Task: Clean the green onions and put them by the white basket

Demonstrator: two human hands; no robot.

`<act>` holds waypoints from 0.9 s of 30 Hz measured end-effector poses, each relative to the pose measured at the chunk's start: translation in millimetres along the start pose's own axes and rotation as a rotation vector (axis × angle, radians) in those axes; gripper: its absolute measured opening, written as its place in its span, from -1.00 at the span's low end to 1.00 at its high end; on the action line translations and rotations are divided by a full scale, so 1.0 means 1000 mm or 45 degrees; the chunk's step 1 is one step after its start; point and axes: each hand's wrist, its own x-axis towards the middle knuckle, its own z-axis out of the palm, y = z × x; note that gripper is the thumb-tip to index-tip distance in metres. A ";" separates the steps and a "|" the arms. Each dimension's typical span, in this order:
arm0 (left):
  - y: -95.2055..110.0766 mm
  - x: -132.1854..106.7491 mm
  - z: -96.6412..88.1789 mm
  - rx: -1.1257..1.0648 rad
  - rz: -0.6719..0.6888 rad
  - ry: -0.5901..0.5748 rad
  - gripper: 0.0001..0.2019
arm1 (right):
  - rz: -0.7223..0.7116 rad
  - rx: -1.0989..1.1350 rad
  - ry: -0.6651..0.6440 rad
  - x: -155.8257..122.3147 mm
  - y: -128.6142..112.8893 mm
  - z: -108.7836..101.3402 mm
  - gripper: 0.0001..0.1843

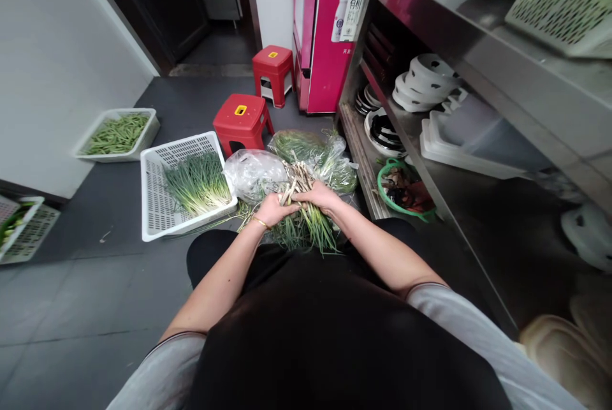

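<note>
Between my knees, both hands are on a bunch of spring onions [315, 222], with their pale root ends pointing away and the green tops hanging towards me. My left hand [275, 209] is closed around the stems from the left, its thumb across them. From the right, my right hand [319, 196] grips the same bunch near the roots. Just beyond lie more spring onions in clear plastic bags [255, 173]. To the left, a white perforated basket [153, 199] holds a pile of trimmed-looking spring onions [201, 183], roots towards me.
Two red stools [241, 118] stand beyond the basket. A crate of green beans [153, 123] sits by the left wall. On the right, a steel shelf [430, 8] carries dishes and white containers [425, 81]. A green basket [387, 196] is at its foot. A pink cabinet [327, 78] stands behind.
</note>
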 end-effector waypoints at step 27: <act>-0.001 -0.002 -0.007 -0.458 -0.244 0.156 -0.55 | -0.120 -0.321 0.021 0.003 0.026 0.016 -0.73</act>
